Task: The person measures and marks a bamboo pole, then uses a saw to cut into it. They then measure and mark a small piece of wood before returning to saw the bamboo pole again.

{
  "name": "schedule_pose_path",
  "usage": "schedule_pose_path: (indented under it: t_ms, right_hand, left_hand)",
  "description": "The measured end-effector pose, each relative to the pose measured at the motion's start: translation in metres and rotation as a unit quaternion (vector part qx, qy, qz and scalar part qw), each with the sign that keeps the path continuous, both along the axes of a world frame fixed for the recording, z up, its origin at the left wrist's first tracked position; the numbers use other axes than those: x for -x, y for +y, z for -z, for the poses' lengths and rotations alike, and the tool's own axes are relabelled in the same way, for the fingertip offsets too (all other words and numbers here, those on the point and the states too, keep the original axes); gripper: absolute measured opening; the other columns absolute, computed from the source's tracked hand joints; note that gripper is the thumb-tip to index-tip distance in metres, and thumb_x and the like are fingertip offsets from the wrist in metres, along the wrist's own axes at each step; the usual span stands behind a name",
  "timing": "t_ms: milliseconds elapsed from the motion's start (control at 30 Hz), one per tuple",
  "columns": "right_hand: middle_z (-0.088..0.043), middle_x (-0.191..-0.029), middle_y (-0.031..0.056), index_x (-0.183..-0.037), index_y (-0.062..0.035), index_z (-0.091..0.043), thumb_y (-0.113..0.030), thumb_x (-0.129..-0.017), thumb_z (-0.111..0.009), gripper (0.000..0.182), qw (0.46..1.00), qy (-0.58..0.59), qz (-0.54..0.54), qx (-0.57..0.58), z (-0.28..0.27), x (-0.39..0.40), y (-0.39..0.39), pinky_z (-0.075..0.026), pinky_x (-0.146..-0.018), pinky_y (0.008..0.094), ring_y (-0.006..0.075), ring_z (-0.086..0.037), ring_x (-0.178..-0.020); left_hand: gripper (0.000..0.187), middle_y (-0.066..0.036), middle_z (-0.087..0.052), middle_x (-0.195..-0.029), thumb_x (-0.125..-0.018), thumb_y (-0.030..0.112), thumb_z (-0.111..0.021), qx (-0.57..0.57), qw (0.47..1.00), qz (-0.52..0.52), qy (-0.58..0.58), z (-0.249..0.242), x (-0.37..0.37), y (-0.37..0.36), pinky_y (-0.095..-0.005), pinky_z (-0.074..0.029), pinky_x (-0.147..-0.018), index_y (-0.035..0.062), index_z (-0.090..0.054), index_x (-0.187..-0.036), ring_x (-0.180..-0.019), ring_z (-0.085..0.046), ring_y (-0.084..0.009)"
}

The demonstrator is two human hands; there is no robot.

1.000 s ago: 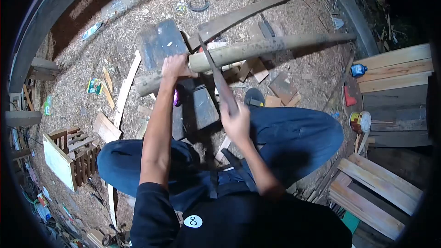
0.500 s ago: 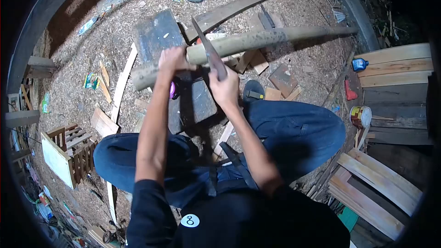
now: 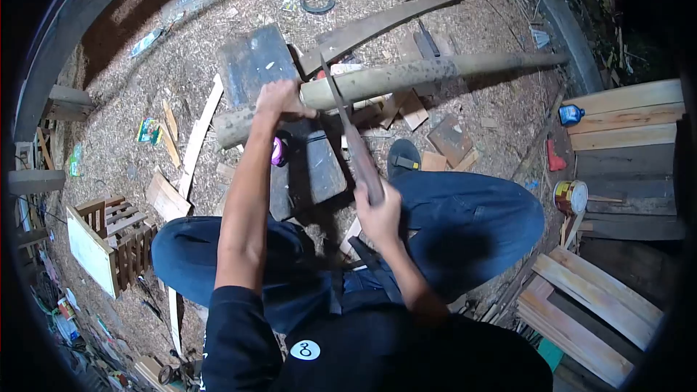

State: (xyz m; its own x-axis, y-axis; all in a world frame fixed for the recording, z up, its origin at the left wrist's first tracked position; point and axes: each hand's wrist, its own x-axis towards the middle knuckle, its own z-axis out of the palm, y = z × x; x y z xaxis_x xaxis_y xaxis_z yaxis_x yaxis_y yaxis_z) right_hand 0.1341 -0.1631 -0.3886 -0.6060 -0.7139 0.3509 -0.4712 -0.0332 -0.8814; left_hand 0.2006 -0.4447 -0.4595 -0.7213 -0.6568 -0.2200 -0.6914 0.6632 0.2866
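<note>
A long wooden pole (image 3: 406,72) lies across a dark block (image 3: 312,163) in front of my knees. My left hand (image 3: 279,99) grips the pole near its thicker left end. My right hand (image 3: 377,210) holds the handle of a long knife (image 3: 348,131), drawn back toward my body. The knife's blade tip rests against the pole just right of my left hand. The pole's pale, stripped section (image 3: 341,88) starts at the blade.
Wood scraps and shavings cover the ground. A dark slab (image 3: 254,62) and a curved plank (image 3: 385,22) lie beyond the pole. Stacked boards (image 3: 624,112) and a tin can (image 3: 570,194) stand at right, a small slatted crate (image 3: 116,236) at left.
My right hand pushed the knife forward along the pole half a second ago, then pulled it back toward me. My left hand stays on the pole.
</note>
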Motion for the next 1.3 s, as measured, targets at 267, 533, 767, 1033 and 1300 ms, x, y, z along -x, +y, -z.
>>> schedule_pose_path:
  t_ms: [267, 533, 767, 1033, 1300]
  right_hand:
    - [-0.057, -0.063, 0.0172, -0.086, 0.0065, -0.061, -0.013, -0.087, -0.059, 0.020, 0.987, -0.072, 0.009, -0.141, -0.003, 0.020, -0.052, -0.045, -0.057, 0.0351, 0.0147, -0.055, -0.058]
    - [-0.055, -0.058, 0.0184, -0.076, 0.0025, -0.059, -0.012, -0.083, -0.062, 0.017, 0.991, -0.062, 0.043, -0.109, 0.002, 0.026, -0.068, -0.044, -0.053, 0.0381, 0.0277, -0.058, -0.051]
    - [-0.059, -0.066, 0.0159, -0.085, 0.0047, -0.062, -0.014, -0.084, -0.061, 0.019, 0.987, -0.095, 0.001, -0.134, 0.017, 0.020, -0.090, -0.047, -0.061, 0.0361, 0.0200, -0.058, -0.059]
    - [-0.058, -0.062, 0.0185, -0.083, 0.0026, -0.063, -0.015, -0.084, -0.062, 0.018, 0.994, -0.080, 0.048, -0.051, 0.042, 0.013, -0.109, -0.044, -0.058, 0.0408, 0.0303, -0.058, -0.057]
    - [-0.061, -0.065, 0.0075, -0.095, 0.0036, -0.065, -0.016, -0.093, -0.059, 0.021, 0.988, -0.048, -0.017, -0.144, -0.015, -0.002, -0.041, -0.045, -0.057, 0.0335, 0.0142, -0.059, -0.060]
  left_hand:
    - [0.087, -0.019, -0.070, -0.093, -0.049, 0.058, -0.082, -0.015, 1.000, 0.001, 0.002, -0.010, -0.003, 0.007, -0.0450, -0.055, -0.079, 0.0128, -0.063, -0.121, -0.089, -0.068, -0.0353]
    - [0.086, -0.019, -0.070, -0.092, -0.050, 0.063, -0.079, 0.004, 1.000, -0.002, 0.012, -0.008, -0.002, 0.003, -0.0464, -0.055, -0.078, 0.0109, -0.065, -0.116, -0.088, -0.068, -0.0342]
    - [0.085, -0.018, -0.070, -0.099, -0.050, 0.063, -0.079, -0.019, 1.000, -0.001, 0.010, -0.020, -0.011, -0.017, -0.0432, -0.054, -0.085, 0.0112, -0.067, -0.115, -0.094, -0.068, -0.0321]
    - [0.086, -0.013, -0.064, -0.109, -0.054, 0.048, -0.084, 0.165, 0.978, 0.054, 0.113, 0.001, -0.015, -0.006, -0.0440, -0.052, -0.085, 0.0078, -0.052, -0.124, -0.099, -0.064, -0.0330]
    - [0.074, -0.013, -0.067, -0.095, -0.051, 0.041, -0.088, 0.115, 0.991, -0.020, 0.070, 0.008, -0.002, -0.013, -0.0427, -0.056, -0.075, 0.0063, -0.056, -0.107, -0.089, -0.068, -0.0315]
